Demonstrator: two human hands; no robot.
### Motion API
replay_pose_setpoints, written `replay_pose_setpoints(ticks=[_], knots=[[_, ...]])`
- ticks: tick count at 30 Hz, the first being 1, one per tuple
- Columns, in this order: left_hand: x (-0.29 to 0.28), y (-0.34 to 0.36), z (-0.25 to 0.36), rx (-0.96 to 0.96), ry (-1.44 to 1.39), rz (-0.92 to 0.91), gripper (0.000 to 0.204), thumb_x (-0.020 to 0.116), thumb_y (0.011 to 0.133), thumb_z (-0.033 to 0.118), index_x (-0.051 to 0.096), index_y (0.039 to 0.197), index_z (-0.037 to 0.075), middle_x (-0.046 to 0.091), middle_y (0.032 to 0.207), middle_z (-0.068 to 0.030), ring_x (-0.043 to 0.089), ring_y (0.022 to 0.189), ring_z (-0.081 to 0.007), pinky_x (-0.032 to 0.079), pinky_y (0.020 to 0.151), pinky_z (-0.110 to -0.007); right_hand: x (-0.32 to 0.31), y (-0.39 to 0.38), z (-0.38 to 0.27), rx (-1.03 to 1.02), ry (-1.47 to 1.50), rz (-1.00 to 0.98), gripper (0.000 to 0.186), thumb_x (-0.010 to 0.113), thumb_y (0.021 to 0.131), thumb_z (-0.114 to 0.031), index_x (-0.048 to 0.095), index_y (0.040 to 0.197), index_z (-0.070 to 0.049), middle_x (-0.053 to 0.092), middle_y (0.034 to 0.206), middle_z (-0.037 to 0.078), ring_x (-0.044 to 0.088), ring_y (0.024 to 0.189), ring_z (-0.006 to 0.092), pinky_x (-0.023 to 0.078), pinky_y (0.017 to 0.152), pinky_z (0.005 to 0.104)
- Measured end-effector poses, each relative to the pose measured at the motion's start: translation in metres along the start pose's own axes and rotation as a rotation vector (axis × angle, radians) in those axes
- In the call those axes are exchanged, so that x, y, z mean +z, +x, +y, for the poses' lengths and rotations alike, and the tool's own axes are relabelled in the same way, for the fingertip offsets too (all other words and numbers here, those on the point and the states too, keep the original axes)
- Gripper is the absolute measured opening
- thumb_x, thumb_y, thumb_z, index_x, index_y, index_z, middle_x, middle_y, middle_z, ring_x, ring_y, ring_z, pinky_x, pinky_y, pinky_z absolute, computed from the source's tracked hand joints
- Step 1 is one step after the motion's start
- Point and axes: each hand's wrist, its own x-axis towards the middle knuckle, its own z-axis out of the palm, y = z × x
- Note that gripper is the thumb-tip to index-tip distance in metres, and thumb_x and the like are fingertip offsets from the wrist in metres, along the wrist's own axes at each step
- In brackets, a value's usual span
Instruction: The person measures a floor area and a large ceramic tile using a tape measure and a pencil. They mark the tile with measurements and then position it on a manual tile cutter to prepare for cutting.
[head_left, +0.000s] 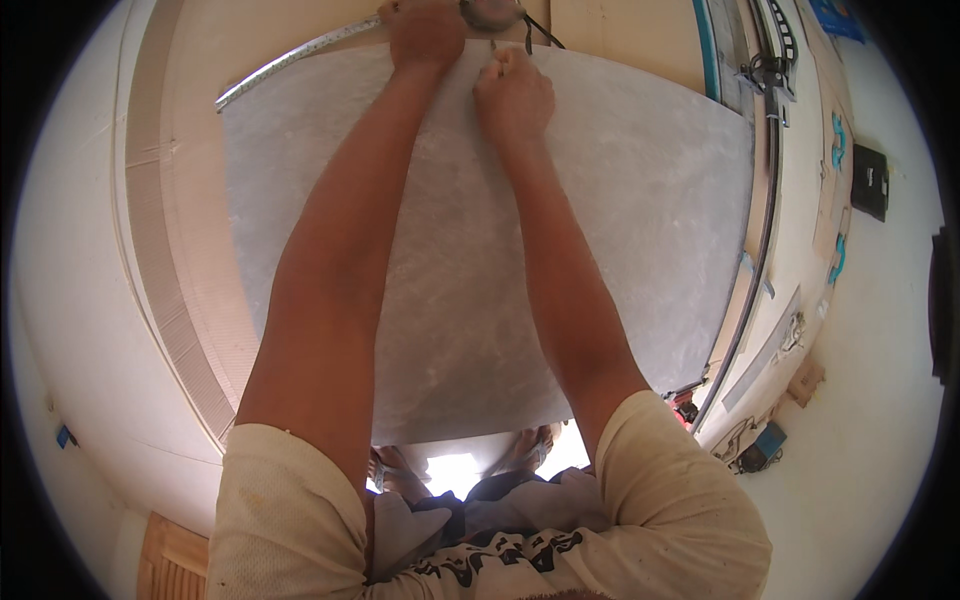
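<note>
A large grey tile (450,300) with a faint cloudy pattern lies flat before me. Along its far left edge runs the pale blade of a tape measure (300,58), hooked end at the tile's far left corner. My left hand (427,38) is closed on the blade at the tile's far edge, its fingers partly cut off by the frame. Right of it sits a dark rounded object (493,12), perhaps the tape's case. My right hand (515,95) rests on the tile near that edge, fingers pinched round a thin pencil-like thing whose tip (492,46) points away from me.
Cardboard (185,270) lies under and left of the tile. A long dark metal rail (772,200) with a clamp-like fitting (770,75) runs along the right. Farther right are teal handles (838,258), a black box (870,182) and a blue-and-black tool (765,447). My feet (400,470) show below the near edge.
</note>
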Motion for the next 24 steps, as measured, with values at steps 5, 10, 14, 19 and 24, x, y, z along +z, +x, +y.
replay_pose_setpoints(ticks=[5,10,14,19,24], knots=[[0.017,0.003,-0.01,-0.016,0.027,0.005,0.018,0.051,0.086,0.017,0.065,0.08,0.006,0.064,0.086,-0.0144,0.06,0.086,-0.0317,0.045,0.078,-0.047,-0.005,-0.007,0.001,0.071,0.077,-0.068,0.02,0.053,0.088,-0.021,0.062,0.1,-0.008,0.068,0.081,0.02,0.065,0.08,0.0398,0.048,0.075,0.052],[0.011,-0.001,-0.008,0.006,-0.064,0.024,0.019,0.051,0.087,0.017,0.064,0.08,0.006,0.063,0.088,-0.015,0.059,0.088,-0.0322,0.043,0.081,-0.049,-0.003,0.0,-0.003,0.012,0.034,-0.059,0.023,0.052,0.089,-0.021,0.061,0.105,-0.007,0.068,0.083,0.019,0.065,0.083,0.0384,0.048,0.076,0.0513],[0.013,0.003,-0.01,-0.033,-0.011,-0.018,0.018,0.05,0.087,0.017,0.063,0.082,0.005,0.062,0.089,-0.0153,0.058,0.089,-0.033,0.042,0.081,-0.05,-0.008,-0.006,-0.002,0.023,0.028,-0.091,0.024,0.052,0.088,-0.021,0.061,0.106,-0.007,0.068,0.084,0.02,0.065,0.083,0.0393,0.048,0.075,0.0512],[0.01,0.002,-0.007,-0.003,-0.015,0.026,0.019,0.049,0.089,0.017,0.063,0.086,0.004,0.062,0.092,-0.0156,0.058,0.091,-0.0323,0.042,0.081,-0.049,-0.007,0.001,-0.007,0.02,0.038,-0.058,0.024,0.052,0.088,-0.02,0.061,0.106,-0.008,0.069,0.089,0.021,0.065,0.084,0.0404,0.049,0.076,0.0512],[0.003,0.006,-0.006,-0.073,-0.058,-0.073,0.02,0.048,0.09,0.016,0.063,0.088,0.003,0.062,0.092,-0.017,0.058,0.091,-0.0317,0.042,0.082,-0.049,-0.003,0.003,-0.004,0.018,0.057,-0.079,0.022,0.052,0.088,-0.019,0.062,0.104,-0.008,0.069,0.09,0.021,0.065,0.086,0.0404,0.049,0.077,0.0517]])
